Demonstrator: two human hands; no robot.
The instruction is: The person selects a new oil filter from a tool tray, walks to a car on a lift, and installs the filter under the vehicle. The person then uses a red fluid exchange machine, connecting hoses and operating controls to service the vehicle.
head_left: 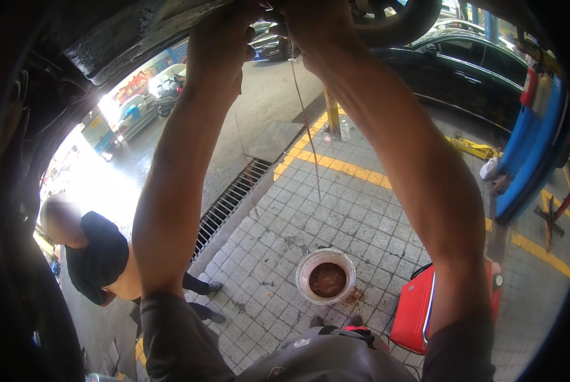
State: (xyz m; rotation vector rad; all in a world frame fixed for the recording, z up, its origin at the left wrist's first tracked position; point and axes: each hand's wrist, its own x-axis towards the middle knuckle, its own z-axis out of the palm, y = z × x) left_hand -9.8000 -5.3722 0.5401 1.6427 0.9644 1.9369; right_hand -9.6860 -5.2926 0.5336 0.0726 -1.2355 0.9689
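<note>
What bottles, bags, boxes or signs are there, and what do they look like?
Bottle: small, clear, standing on the tiles by the yellow post.
Bag: white, slumped on the floor beside the blue lift column.
Case: red, flat, on the tiles right of the bucket.
Shop signs: bright, many-coloured, across the street, too blurred to make out.

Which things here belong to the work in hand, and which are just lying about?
In the work:
- left hand and right hand, raised to the car's underside
- thin stream of liquid falling from there
- white bucket below, holding brown liquid

Lying about:
- red case
- clear bottle by the yellow post
- white bag
- parked black car
</note>
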